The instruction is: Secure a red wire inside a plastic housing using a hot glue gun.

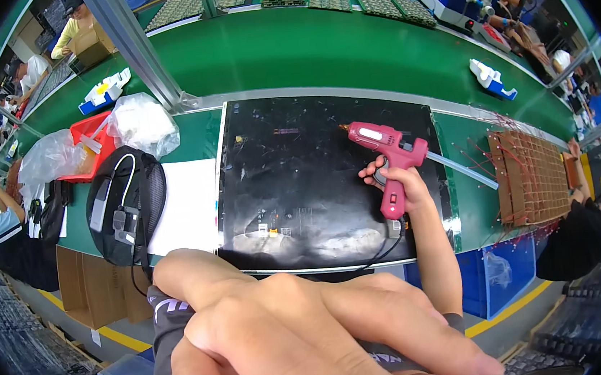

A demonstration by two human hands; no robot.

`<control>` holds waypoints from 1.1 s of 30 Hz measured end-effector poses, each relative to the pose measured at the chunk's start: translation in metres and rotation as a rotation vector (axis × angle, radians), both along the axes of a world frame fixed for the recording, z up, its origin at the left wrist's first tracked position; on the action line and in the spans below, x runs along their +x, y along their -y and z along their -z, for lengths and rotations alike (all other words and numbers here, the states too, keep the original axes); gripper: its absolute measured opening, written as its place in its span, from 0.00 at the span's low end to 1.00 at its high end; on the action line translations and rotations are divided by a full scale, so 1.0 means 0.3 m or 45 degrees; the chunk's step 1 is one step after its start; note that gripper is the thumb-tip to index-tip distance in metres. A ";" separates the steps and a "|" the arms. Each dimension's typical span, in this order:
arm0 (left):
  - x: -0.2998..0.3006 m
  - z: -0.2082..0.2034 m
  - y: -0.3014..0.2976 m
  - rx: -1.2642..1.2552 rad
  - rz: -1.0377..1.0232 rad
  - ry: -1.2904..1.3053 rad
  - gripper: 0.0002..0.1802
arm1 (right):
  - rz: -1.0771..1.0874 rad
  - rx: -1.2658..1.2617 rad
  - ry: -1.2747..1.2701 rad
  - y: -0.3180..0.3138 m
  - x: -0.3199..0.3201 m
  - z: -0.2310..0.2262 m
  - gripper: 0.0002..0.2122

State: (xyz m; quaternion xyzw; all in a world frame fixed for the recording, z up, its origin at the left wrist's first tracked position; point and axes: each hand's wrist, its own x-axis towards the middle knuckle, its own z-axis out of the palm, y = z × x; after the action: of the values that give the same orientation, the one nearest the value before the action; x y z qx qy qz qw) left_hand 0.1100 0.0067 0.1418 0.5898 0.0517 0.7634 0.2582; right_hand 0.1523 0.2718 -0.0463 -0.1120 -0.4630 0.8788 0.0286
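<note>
Head view: the right hand (411, 181) is gripping the pink glue gun (402, 152), right of centre, over the black mat (293, 181). The left hand (278, 327) is looming lower centre; its hold, I cannot tell. Steady handling is probably meaning 1 thing: keeping the nozzle (343, 127) off bare fingers.

Red bin (104, 151) beside black bag (146, 193)

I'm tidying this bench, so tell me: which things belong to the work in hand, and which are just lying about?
In hand or at it:
- pink glue gun, in the right hand
- glue stick behind it
- black mat below

Apparently just lying about:
- red tray
- plastic bag
- white sheet
</note>
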 end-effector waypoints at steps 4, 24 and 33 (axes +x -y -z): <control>-0.004 -0.001 -0.058 0.027 0.020 0.010 0.26 | -0.019 0.038 -0.004 -0.005 0.005 0.005 0.08; 0.037 -0.065 -0.061 0.184 0.107 -0.019 0.29 | -0.004 0.019 -0.034 -0.007 0.016 0.014 0.08; 0.087 -0.046 0.036 -0.468 -0.091 0.339 0.22 | -0.059 0.028 -0.072 -0.013 -0.009 0.016 0.10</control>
State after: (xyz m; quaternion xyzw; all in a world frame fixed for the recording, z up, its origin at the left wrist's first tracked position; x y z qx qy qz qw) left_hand 0.1361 -0.0040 0.1557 0.4249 0.1762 0.8209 0.3386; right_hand 0.1497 0.2758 -0.0512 -0.0760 -0.4743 0.8768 0.0226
